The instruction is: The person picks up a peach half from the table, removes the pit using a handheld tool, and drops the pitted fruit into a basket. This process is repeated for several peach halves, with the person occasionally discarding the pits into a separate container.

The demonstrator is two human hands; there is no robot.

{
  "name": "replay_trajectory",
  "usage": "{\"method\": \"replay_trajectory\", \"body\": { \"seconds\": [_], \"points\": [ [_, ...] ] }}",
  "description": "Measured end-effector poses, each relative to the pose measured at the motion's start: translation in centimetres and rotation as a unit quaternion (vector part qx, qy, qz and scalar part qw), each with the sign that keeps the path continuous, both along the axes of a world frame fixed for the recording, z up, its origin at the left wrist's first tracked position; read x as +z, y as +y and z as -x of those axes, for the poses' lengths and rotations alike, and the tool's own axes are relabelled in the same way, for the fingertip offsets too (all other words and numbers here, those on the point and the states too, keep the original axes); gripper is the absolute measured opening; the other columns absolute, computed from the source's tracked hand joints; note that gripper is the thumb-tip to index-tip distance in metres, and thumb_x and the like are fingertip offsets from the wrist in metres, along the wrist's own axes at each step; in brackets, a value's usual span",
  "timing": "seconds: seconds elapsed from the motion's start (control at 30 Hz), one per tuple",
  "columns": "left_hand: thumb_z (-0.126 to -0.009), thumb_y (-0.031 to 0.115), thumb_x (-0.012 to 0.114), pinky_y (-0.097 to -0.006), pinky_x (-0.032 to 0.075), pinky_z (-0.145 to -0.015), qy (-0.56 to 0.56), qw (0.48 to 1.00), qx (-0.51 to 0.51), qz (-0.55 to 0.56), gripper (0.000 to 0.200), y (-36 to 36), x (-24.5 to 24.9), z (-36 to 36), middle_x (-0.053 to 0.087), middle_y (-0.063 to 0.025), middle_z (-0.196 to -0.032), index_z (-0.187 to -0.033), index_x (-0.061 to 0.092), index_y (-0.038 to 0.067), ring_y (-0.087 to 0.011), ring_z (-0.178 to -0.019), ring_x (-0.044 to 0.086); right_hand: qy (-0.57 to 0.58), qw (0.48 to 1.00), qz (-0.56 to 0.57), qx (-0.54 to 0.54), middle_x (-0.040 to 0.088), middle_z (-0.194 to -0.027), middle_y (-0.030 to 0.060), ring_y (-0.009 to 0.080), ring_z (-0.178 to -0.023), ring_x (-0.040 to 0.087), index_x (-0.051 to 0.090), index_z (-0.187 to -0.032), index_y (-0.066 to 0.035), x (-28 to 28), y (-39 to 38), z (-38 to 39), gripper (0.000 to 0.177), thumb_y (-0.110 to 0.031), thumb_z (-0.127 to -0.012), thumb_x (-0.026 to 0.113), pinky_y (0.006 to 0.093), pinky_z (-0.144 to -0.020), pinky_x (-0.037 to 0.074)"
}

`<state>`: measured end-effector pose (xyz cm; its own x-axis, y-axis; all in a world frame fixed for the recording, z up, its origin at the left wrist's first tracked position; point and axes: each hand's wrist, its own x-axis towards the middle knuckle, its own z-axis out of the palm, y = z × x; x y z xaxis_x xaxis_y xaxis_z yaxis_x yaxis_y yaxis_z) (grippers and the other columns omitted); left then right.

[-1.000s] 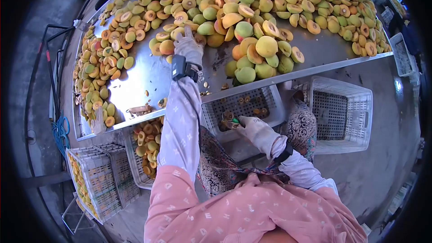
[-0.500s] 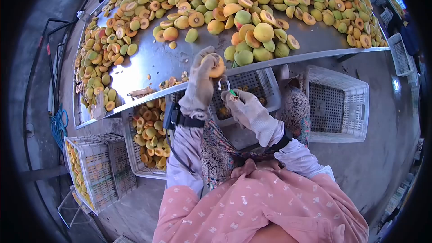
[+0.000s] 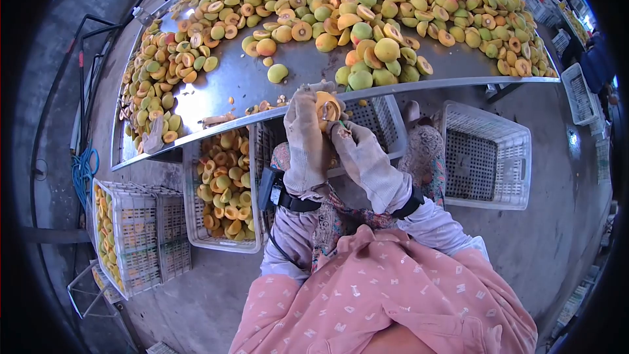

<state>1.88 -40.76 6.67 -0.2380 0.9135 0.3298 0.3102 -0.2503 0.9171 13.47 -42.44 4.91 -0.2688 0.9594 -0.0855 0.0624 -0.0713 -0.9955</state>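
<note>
My left hand [image 3: 306,132], in a pale glove, holds a halved yellow fruit [image 3: 327,107] just off the near edge of the metal table [image 3: 216,90]. In my right hand [image 3: 364,159], also gloved, is a small pitting tool [image 3: 329,118] with a looped metal end and a bit of green at its handle. The loop is against the cut face of the fruit. Halved fruit [image 3: 386,50] lies heaped on the table beyond my hands.
Below the table at the left, a white crate [image 3: 257,247] holds fruit halves. Another crate of fruit [image 3: 141,242] stands farther left. At the right is a white crate [image 3: 517,157] with a dark bottom. A person's sleeve [image 3: 597,59] shows at the far right.
The fruit in my left hand has turned its cut face up, and my right hand has brought the tool's loop onto it. The view has shifted slightly.
</note>
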Motion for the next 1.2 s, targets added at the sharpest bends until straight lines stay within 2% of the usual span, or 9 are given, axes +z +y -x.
{"method": "replay_trajectory", "body": {
  "seconds": [0.07,0.13,0.17,0.57,0.63,0.87,1.0,1.07,1.2],
  "points": [
    [-0.1,0.033,0.043,-0.0285,0.054,-0.067,-0.385,0.917,-0.076,0.071,0.038,-0.7,2.6,-1.2,0.062,-0.0095,-0.088,-0.113,0.053,-0.001,-0.0198,-0.077,0.065,-0.004,1.0,0.006,-0.001,0.062,-0.079,0.0214,0.028,-0.067,0.054,0.062,-0.103,0.001,0.2,-0.5,0.0,0.036,-0.033,-0.098,0.052,0.0358,-0.067,0.046],
    [-0.101,0.033,0.043,-0.029,0.054,-0.068,-0.407,0.906,-0.08,0.089,0.038,-1.0,3.5,-1.6,0.063,-0.0102,-0.088,-0.112,0.055,-0.001,-0.0202,-0.077,0.065,-0.011,0.998,0.058,0.017,0.055,-0.072,-0.0024,0.0053,-0.064,0.045,0.062,-0.1,0.0,0.9,-0.8,-0.3,0.031,-0.029,-0.099,0.053,0.024,-0.056,0.04],
    [-0.101,0.033,0.043,-0.0296,0.054,-0.068,-0.425,0.895,-0.079,0.108,0.039,-1.0,3.7,-1.6,0.064,-0.011,-0.088,-0.112,0.057,-0.002,-0.0205,-0.076,0.064,-0.011,0.998,0.057,0.017,0.055,-0.072,-0.0024,0.0053,-0.064,0.045,0.062,-0.1,0.0,1.4,-0.8,-0.4,0.031,-0.029,-0.099,0.053,0.024,-0.056,0.04],
    [-0.099,0.029,0.049,-0.028,0.053,-0.064,-0.366,0.926,-0.02,0.093,0.035,-1.3,3.0,-2.7,0.065,-0.0113,-0.085,-0.105,0.059,-0.004,-0.0193,-0.073,0.065,0.105,0.992,0.069,0.019,0.051,-0.061,-0.0034,0.006,-0.044,0.043,0.058,-0.091,-0.008,-0.8,-0.3,-0.5,0.031,-0.037,-0.099,0.049,0.0237,-0.039,0.033],
    [-0.099,0.029,0.048,-0.0277,0.052,-0.063,-0.344,0.934,-0.024,0.091,0.035,-1.1,3.1,-2.8,0.064,-0.0112,-0.083,-0.104,0.059,-0.004,-0.0187,-0.071,0.064,0.153,0.948,0.261,0.097,0.05,-0.059,-0.0025,0.0075,-0.041,0.042,0.055,-0.087,-0.01,3.3,-0.8,-1.8,0.035,-0.042,-0.1,0.047,0.0254,-0.037,0.034],
    [-0.099,0.037,0.042,-0.0301,0.053,-0.058,-0.376,0.894,-0.085,0.228,0.043,-0.9,3.9,-2.2,0.061,-0.0121,-0.085,-0.105,0.056,-0.003,-0.0185,-0.067,0.063,0.187,0.92,0.308,0.151,0.044,-0.054,-0.0042,0.007,-0.038,0.036,0.051,-0.082,-0.014,4.2,-0.7,-3.3,0.044,-0.055,-0.097,0.044,0.0235,-0.035,0.029],
    [-0.098,0.03,0.046,-0.0269,0.051,-0.054,-0.196,0.962,-0.082,0.169,0.036,0.8,0.5,-1.0,0.062,-0.0098,-0.077,-0.098,0.06,-0.003,-0.0161,-0.06,0.06,0.266,0.85,0.403,0.21,0.033,-0.051,-0.0075,0.004,-0.036,0.026,0.046,-0.077,-0.017,4.2,-0.4,-4.1,0.05,-0.062,-0.096,0.039,0.0218,-0.032,0.02],
    [-0.098,0.026,0.047,-0.0267,0.051,-0.055,-0.173,0.971,-0.062,0.154,0.033,0.8,1.3,-1.2,0.061,-0.0085,-0.073,-0.095,0.061,-0.004,-0.0158,-0.058,0.059,0.385,0.703,0.531,0.275,0.032,-0.05,-0.0074,0.0042,-0.035,0.024,0.046,-0.077,-0.017,3.4,0.4,-4.2,0.05,-0.062,-0.097,0.036,0.0217,-0.031,0.018],
    [-0.099,0.023,0.044,-0.0299,0.051,-0.067,-0.295,0.906,-0.248,0.175,0.034,0.5,2.0,0.0,0.064,-0.0114,-0.081,-0.093,0.062,-0.004,-0.0184,-0.07,0.061,0.392,0.695,0.537,0.275,0.029,-0.049,-0.0073,0.0037,-0.034,0.022,0.046,-0.076,-0.017,2.7,0.2,-4.0,0.051,-0.06,-0.098,0.033,0.0214,-0.03,0.017]
  ]
}}
